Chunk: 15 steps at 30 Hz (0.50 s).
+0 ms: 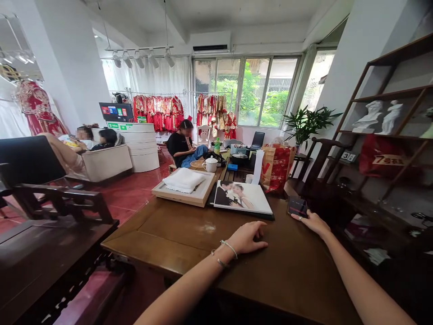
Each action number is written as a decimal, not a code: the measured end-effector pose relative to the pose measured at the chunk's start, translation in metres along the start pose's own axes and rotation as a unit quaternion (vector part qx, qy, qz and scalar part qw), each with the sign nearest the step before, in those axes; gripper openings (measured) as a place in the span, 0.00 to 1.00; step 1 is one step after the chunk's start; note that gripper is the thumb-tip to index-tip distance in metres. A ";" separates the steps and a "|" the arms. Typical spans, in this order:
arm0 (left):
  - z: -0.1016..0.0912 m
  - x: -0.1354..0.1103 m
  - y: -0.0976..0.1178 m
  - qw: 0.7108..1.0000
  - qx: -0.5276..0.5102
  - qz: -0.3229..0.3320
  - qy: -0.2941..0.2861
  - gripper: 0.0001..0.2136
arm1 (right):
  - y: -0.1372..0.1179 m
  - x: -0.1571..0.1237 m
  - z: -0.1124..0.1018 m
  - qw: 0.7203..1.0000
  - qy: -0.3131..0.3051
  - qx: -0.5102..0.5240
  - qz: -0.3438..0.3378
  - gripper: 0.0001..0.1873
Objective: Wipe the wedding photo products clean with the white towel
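Note:
My left hand (247, 238) rests on the brown wooden table (176, 225), thumb apart from loosely bent fingers, with nothing in it. At the table's right side, my right hand (314, 223) grips the lower end of a smartphone (297, 207), whose screen is mostly dark. Beyond my left hand lies a wedding photo album (241, 197) showing a couple on its cover. To its left is a shallow pale wooden tray (204, 194) bearing a folded white cloth (184, 179).
Behind the album stand a white lidded cup (210, 164), a red-and-tan paper bag (278, 166) and a green-labelled bottle (217, 145). A person in black (182, 146) sits beyond the table. Dark shelves (389, 95) rise at right, a wooden chair (67, 203) at left.

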<state>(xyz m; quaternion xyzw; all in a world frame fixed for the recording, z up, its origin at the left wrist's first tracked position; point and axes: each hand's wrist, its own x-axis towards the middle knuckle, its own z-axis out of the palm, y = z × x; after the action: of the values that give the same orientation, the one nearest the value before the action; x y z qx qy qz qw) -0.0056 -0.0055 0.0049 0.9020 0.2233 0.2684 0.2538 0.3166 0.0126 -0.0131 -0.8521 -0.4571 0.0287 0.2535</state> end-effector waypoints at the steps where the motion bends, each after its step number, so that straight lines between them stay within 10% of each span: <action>1: -0.003 -0.003 0.003 1.000 -0.003 0.000 0.008 0.24 | -0.001 -0.003 0.000 1.000 -0.007 -0.011 0.008 0.44; 5: -0.030 -0.021 0.010 0.998 0.003 -0.006 0.064 0.14 | 0.001 -0.016 -0.002 0.996 0.061 0.067 0.022 0.46; 9: -0.094 -0.032 -0.009 0.985 0.054 -0.054 0.157 0.08 | 0.011 -0.027 -0.007 0.944 0.204 0.241 0.090 0.32; 15: -0.174 -0.025 -0.048 0.949 0.125 -0.174 0.231 0.12 | 0.006 -0.057 -0.004 0.913 0.248 0.300 0.120 0.17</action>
<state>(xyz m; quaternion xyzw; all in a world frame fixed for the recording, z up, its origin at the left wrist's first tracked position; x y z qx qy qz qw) -0.1409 0.0767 0.0944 0.7869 0.4613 0.3910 0.1230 0.2892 -0.0369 -0.0226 -0.7645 -0.2436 -0.0176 0.5966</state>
